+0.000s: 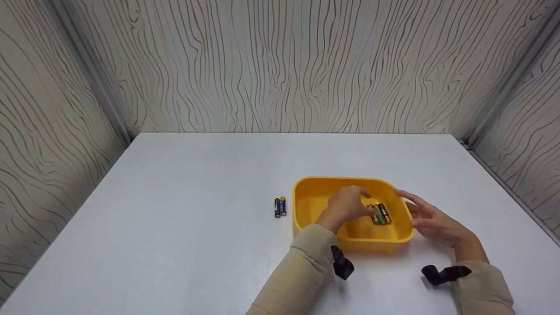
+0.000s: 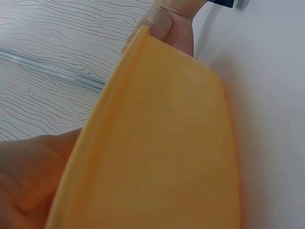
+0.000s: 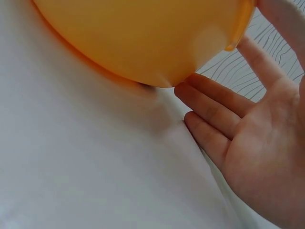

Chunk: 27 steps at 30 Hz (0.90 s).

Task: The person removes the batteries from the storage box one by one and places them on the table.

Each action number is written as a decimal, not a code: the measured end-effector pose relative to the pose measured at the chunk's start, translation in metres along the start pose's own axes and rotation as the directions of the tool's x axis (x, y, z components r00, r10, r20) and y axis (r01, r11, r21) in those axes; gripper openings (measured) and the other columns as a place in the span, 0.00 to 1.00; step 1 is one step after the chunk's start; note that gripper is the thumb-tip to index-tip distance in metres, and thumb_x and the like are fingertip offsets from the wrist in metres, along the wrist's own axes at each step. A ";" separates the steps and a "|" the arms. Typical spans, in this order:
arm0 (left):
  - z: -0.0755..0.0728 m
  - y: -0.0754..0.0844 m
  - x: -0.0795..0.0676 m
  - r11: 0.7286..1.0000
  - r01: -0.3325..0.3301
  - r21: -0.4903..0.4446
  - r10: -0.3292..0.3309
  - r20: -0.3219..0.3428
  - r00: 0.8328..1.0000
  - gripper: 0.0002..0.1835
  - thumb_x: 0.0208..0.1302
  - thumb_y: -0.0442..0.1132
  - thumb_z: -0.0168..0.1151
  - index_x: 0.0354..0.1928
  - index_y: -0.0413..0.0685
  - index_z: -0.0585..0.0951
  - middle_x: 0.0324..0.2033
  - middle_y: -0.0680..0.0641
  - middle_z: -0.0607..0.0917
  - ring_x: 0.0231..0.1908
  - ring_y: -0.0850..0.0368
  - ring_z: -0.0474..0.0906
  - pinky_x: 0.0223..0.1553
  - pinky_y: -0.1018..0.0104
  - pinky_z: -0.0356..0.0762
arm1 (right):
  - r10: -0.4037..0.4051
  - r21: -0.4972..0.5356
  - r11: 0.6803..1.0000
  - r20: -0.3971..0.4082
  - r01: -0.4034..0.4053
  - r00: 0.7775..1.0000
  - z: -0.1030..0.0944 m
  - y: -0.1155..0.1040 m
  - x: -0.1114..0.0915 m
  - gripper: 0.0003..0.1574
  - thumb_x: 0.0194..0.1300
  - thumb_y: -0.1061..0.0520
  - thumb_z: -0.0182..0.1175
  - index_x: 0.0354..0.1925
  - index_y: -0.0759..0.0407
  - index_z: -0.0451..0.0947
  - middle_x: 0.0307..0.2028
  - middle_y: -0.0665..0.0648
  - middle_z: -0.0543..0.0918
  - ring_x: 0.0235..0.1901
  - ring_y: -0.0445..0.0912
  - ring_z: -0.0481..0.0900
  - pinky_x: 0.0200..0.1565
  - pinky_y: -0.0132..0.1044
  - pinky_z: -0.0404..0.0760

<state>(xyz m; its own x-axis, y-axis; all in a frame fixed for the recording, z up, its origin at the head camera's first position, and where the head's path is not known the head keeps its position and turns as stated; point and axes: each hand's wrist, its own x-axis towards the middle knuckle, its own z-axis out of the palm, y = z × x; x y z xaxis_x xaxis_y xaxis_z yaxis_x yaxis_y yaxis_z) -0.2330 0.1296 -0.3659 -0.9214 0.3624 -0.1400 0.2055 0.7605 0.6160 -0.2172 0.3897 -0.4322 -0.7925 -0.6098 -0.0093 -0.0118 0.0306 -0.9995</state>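
My left hand [image 1: 348,203] reaches over the near wall into a yellow plastic bin [image 1: 315,210]. Its thumb and index finger are spread apart, the thumb tip overlapping the edge of a small row of batteries [image 1: 381,214] on the bin's floor. In the left wrist view, the bin's outer wall [image 2: 162,133] covers part of this hand. My right hand [image 1: 437,223] is at the bin's right end, with extended fingers and thumb touching the rim and outer wall. The right wrist view shows its palm facing the bin, fingertips [image 3: 183,90] against the lower wall.
Two more batteries [image 1: 280,207], one dark and one blue with a yellow end, lie side by side on the white table [image 1: 175,218], just left of the bin. Wood-grain panels [image 1: 271,65] enclose the back and sides. Black straps [image 1: 342,262] hang at both wrists.
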 end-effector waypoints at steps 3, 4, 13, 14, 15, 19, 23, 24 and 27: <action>0.002 0.006 0.003 0.999 0.030 0.024 -0.029 -0.011 1.000 0.21 0.55 0.51 0.71 0.53 0.63 0.82 0.53 0.61 0.84 0.51 0.63 0.78 0.56 0.66 0.73 | 0.009 -0.020 1.000 -0.015 -0.009 1.000 0.001 0.000 0.000 0.44 0.71 0.65 0.48 0.76 0.45 0.42 0.66 0.30 0.64 0.63 0.29 0.70 0.62 0.22 0.70; 0.003 0.008 0.004 0.998 0.045 0.032 -0.044 -0.017 0.999 0.22 0.55 0.51 0.71 0.53 0.63 0.82 0.52 0.61 0.84 0.50 0.63 0.78 0.56 0.66 0.73 | 0.013 -0.028 1.000 -0.022 -0.014 1.000 0.001 0.000 0.000 0.44 0.71 0.65 0.48 0.76 0.45 0.42 0.66 0.30 0.63 0.63 0.29 0.70 0.61 0.22 0.70; 0.019 0.017 0.013 0.968 0.155 0.196 -0.145 -0.061 0.987 0.25 0.48 0.54 0.75 0.51 0.66 0.83 0.44 0.63 0.86 0.41 0.64 0.79 0.43 0.69 0.73 | 0.002 -0.017 1.000 -0.005 -0.002 1.000 -0.001 0.003 0.001 0.44 0.71 0.66 0.48 0.76 0.47 0.41 0.67 0.31 0.63 0.64 0.28 0.68 0.62 0.21 0.68; 0.020 0.018 0.013 0.966 0.161 0.200 -0.151 -0.065 0.986 0.25 0.47 0.54 0.76 0.50 0.65 0.83 0.43 0.62 0.86 0.39 0.63 0.79 0.42 0.69 0.73 | 0.004 -0.019 1.000 -0.003 -0.004 1.000 -0.001 0.003 0.001 0.43 0.71 0.65 0.48 0.76 0.47 0.42 0.67 0.31 0.64 0.64 0.28 0.68 0.62 0.21 0.68; 0.022 0.019 0.014 0.964 0.171 0.203 -0.160 -0.067 0.985 0.25 0.46 0.54 0.76 0.49 0.65 0.83 0.42 0.62 0.86 0.38 0.63 0.78 0.41 0.69 0.73 | 0.005 -0.023 1.000 -0.001 -0.005 1.000 -0.001 0.003 0.002 0.43 0.71 0.65 0.48 0.76 0.46 0.42 0.67 0.31 0.64 0.64 0.28 0.68 0.62 0.21 0.68; 0.025 0.020 0.016 0.965 0.190 0.182 -0.182 -0.058 0.982 0.24 0.44 0.53 0.78 0.46 0.62 0.84 0.38 0.60 0.85 0.34 0.61 0.75 0.40 0.69 0.72 | 0.000 -0.030 1.000 0.005 0.000 1.000 0.000 0.002 0.002 0.42 0.71 0.64 0.49 0.75 0.45 0.44 0.67 0.31 0.63 0.64 0.28 0.68 0.62 0.21 0.68; 0.028 0.021 0.016 0.959 0.202 0.198 -0.192 -0.066 0.979 0.24 0.43 0.54 0.78 0.45 0.60 0.83 0.36 0.59 0.85 0.33 0.61 0.75 0.40 0.68 0.72 | 0.000 -0.038 0.999 -0.001 -0.001 1.000 -0.001 0.002 0.001 0.42 0.71 0.65 0.48 0.75 0.44 0.45 0.66 0.30 0.63 0.64 0.27 0.68 0.62 0.21 0.69; 0.029 0.021 0.016 0.956 0.206 0.209 -0.195 -0.074 0.978 0.25 0.43 0.55 0.78 0.45 0.60 0.83 0.36 0.59 0.85 0.34 0.61 0.76 0.40 0.68 0.73 | 0.009 -0.040 0.999 -0.007 -0.009 1.000 -0.001 0.002 0.001 0.42 0.71 0.64 0.48 0.75 0.43 0.45 0.66 0.30 0.63 0.64 0.27 0.68 0.62 0.21 0.69; 0.032 0.020 0.017 0.950 0.214 0.229 -0.197 -0.094 0.976 0.24 0.42 0.55 0.78 0.43 0.59 0.84 0.35 0.58 0.86 0.33 0.62 0.77 0.38 0.67 0.74 | 0.031 -0.055 0.998 -0.029 -0.033 0.999 -0.002 0.002 0.000 0.43 0.70 0.64 0.49 0.75 0.44 0.43 0.66 0.30 0.63 0.63 0.27 0.68 0.61 0.21 0.69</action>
<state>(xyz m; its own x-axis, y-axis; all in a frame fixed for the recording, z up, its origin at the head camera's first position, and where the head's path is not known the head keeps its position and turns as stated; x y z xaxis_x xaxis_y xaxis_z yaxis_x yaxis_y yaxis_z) -0.2335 0.1687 -0.3808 -0.9707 0.1530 -0.1855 0.0732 0.9229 0.3779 -0.2184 0.3911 -0.4345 -0.8100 -0.5851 -0.0394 -0.0193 0.0938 -0.9954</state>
